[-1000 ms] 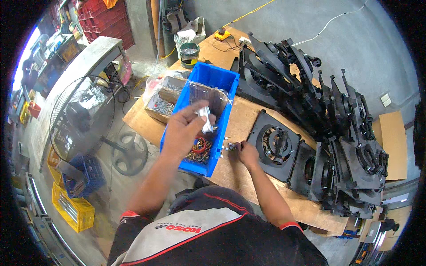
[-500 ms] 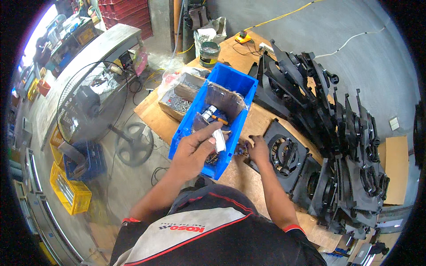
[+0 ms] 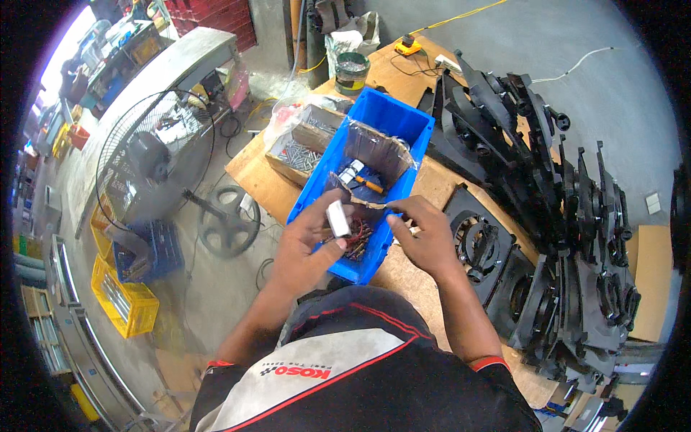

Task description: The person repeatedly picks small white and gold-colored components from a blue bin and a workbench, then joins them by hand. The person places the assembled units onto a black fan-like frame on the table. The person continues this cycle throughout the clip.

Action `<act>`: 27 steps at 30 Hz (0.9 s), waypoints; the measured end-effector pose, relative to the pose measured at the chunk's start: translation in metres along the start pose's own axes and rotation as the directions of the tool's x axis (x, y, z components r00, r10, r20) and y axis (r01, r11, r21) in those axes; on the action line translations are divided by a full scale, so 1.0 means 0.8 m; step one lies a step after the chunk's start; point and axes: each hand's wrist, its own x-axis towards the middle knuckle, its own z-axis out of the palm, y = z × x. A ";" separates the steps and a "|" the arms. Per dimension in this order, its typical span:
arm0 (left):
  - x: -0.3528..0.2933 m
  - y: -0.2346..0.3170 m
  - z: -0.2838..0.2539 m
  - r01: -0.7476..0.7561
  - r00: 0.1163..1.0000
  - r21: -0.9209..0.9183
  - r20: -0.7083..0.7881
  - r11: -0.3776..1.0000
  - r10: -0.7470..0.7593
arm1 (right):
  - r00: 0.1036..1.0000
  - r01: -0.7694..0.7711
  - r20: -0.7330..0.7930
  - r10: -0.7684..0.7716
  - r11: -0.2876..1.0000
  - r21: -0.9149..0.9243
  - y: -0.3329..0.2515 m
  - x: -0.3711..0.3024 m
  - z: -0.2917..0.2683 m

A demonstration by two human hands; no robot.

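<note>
My left hand (image 3: 306,243) is closed on a small white block-shaped piece (image 3: 337,218), held over the near end of a long blue plastic bin (image 3: 368,265). What kind of piece it is, I cannot make out. At the bin's right rim is my right hand (image 3: 428,241), thumb and forefinger apart, fingertips by the end of the nearer cardboard divider (image 3: 368,204). Small reddish-brown screws or similar parts (image 3: 358,243) lie in the near compartment below both hands. The middle compartment, before the farther cardboard divider (image 3: 374,155), holds an orange-and-black tool (image 3: 371,186) and a white-and-black item (image 3: 351,171).
Boxes of silver screws (image 3: 299,155) stand left of the bin on the wooden table (image 3: 252,173). Black plastic frames (image 3: 479,241) lie and lean in rows at right. Beyond the bin are a bucket (image 3: 351,72) and a yellow device (image 3: 407,46). A floor fan (image 3: 155,162) stands at left.
My right hand has risen from the tabletop beside the bin to its right rim. My left hand keeps the white piece, now tilted differently. The view has shifted slightly.
</note>
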 end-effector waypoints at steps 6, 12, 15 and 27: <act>-0.033 -0.024 -0.039 0.016 0.999 0.039 -0.047 0.999 -0.014 | 0.826 0.069 0.560 0.060 0.976 -0.206 -0.029 0.033 0.055; -0.069 -0.019 -0.028 0.167 0.977 0.043 -0.143 0.985 -0.160 | 0.868 -0.128 0.488 -0.089 0.910 0.394 -0.025 0.011 0.078; -0.079 -0.031 -0.027 0.165 0.974 -0.016 -0.154 0.986 -0.166 | 0.866 -0.115 0.487 -0.116 0.900 0.420 -0.045 0.003 0.078; -0.079 0.000 -0.023 0.195 0.979 0.142 0.038 0.971 -0.202 | 0.925 -0.052 0.346 -0.155 0.852 0.521 -0.038 -0.035 0.077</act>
